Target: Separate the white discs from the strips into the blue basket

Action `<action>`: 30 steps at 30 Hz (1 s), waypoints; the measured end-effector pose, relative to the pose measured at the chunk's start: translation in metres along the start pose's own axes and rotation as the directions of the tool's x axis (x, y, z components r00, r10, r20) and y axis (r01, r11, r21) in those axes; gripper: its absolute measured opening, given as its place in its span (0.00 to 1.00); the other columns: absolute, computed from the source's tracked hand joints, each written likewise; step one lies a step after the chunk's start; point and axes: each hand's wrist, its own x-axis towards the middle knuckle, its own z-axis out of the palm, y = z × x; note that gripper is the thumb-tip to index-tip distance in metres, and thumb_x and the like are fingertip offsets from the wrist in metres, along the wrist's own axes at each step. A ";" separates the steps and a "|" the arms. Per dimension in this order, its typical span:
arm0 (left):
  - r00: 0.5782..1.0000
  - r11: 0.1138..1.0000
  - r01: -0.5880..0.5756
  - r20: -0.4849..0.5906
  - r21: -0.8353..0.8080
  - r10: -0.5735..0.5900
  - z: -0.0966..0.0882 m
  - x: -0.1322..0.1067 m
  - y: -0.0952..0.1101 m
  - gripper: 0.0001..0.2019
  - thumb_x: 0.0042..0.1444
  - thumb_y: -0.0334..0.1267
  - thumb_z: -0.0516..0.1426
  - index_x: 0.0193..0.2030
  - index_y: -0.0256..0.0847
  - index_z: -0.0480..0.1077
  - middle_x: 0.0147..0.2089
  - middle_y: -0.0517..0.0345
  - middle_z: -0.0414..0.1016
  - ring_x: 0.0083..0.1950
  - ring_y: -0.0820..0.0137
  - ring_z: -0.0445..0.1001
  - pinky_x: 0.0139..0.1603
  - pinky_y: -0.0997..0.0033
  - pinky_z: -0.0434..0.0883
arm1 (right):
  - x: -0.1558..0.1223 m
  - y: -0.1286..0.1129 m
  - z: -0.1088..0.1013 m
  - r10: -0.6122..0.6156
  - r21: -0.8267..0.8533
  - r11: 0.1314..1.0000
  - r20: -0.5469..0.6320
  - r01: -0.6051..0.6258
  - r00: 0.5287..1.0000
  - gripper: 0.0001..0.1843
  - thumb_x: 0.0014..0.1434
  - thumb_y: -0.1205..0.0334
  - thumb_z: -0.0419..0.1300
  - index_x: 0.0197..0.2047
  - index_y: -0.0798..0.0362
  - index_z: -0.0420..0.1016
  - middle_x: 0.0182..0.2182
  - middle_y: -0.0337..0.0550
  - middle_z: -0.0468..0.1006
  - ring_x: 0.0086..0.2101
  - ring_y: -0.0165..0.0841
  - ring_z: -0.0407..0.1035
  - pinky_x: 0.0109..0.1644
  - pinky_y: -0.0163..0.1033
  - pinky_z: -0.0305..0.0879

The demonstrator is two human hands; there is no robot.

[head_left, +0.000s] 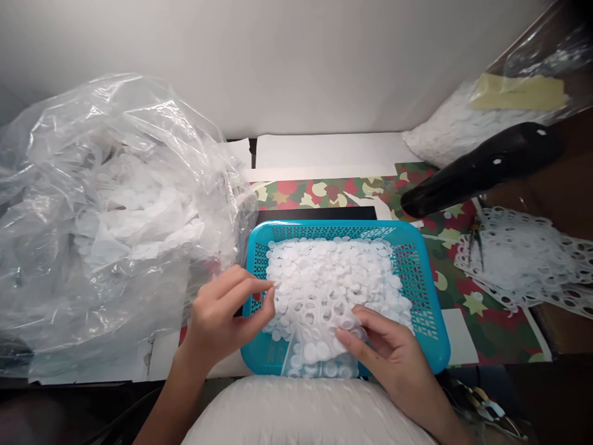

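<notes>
The right hand point(386, 361) pinches the edge of a clear sheet point(319, 352) between thumb and fingers, a light hold; the left hand point(225, 315) is released, fingers loosely curled beside the white discs point(328, 278) heaped in the blue basket point(417, 259); a crumpled plastic bag point(106, 204) sits farther left.

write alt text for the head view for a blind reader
Left hand and right hand work over a turquoise mesh basket heaped with small white discs, the right touching a clear sheet of discs. A large clear plastic bag lies left; a punched white sheet lies right.
</notes>
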 end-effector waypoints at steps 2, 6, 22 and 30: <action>0.992 1.000 -0.030 0.124 -0.006 0.031 0.001 0.000 0.001 0.04 0.52 0.27 0.60 0.31 0.39 0.71 0.24 0.63 0.69 0.25 0.75 0.66 0.25 0.74 0.64 | 0.001 0.000 0.000 0.046 0.052 0.998 0.025 -0.047 0.999 0.09 0.60 0.54 0.59 0.34 0.51 0.69 0.30 0.38 0.69 0.33 0.32 0.65 0.38 0.34 0.64; 0.971 0.999 -0.024 0.237 -0.024 0.029 0.007 0.002 0.009 0.03 0.55 0.30 0.59 0.31 0.38 0.70 0.26 0.62 0.70 0.27 0.74 0.67 0.26 0.73 0.63 | 0.006 -0.003 0.001 0.062 0.045 0.997 0.096 -0.067 0.993 0.08 0.59 0.57 0.61 0.34 0.51 0.67 0.30 0.36 0.67 0.34 0.30 0.63 0.39 0.32 0.63; 0.878 0.969 -0.204 0.411 -0.140 0.245 0.019 0.004 0.023 0.07 0.59 0.30 0.55 0.44 0.38 0.72 0.30 0.58 0.75 0.31 0.71 0.69 0.30 0.69 0.66 | 0.014 -0.011 0.002 -0.061 -0.043 0.997 0.066 0.064 0.996 0.11 0.61 0.58 0.58 0.28 0.52 0.67 0.26 0.36 0.66 0.30 0.30 0.62 0.34 0.33 0.61; 0.886 0.956 -0.281 0.360 -0.090 0.294 0.020 0.003 0.023 0.06 0.55 0.26 0.54 0.29 0.37 0.70 0.23 0.59 0.67 0.25 0.72 0.61 0.24 0.71 0.60 | 0.015 -0.018 0.006 -0.081 -0.236 0.966 0.120 0.108 0.989 0.17 0.62 0.61 0.56 0.23 0.52 0.55 0.22 0.33 0.59 0.26 0.28 0.56 0.30 0.33 0.53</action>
